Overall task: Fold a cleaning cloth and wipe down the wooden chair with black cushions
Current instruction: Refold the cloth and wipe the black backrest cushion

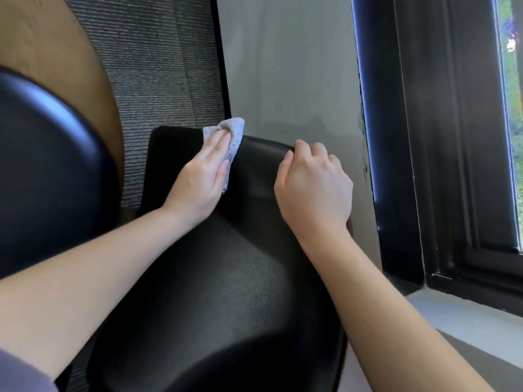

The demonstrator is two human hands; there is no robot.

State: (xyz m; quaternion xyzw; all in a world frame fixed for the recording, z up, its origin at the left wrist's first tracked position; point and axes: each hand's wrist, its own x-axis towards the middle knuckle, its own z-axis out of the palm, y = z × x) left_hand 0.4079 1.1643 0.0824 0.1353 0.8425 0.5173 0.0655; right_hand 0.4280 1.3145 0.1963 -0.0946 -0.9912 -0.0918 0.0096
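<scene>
A black cushioned chair (226, 292) fills the lower middle of the view, its backrest (254, 176) rising toward the wall. My left hand (201, 179) lies flat on a folded pale dotted cleaning cloth (230, 131), pressing it on the upper left part of the backrest. My right hand (314, 185) is curled over the backrest's top right edge, gripping it. The chair's wooden parts are hidden, apart from a sliver of reddish wood (350, 224) by my right wrist.
A second black cushion (48, 171) bulges at the left, beside a round wooden tabletop (56, 52). Grey ribbed carpet (158, 66) lies beyond. A grey wall (288, 66) stands right behind the backrest, with a dark window frame (441, 137) and a pale sill (467, 321) to the right.
</scene>
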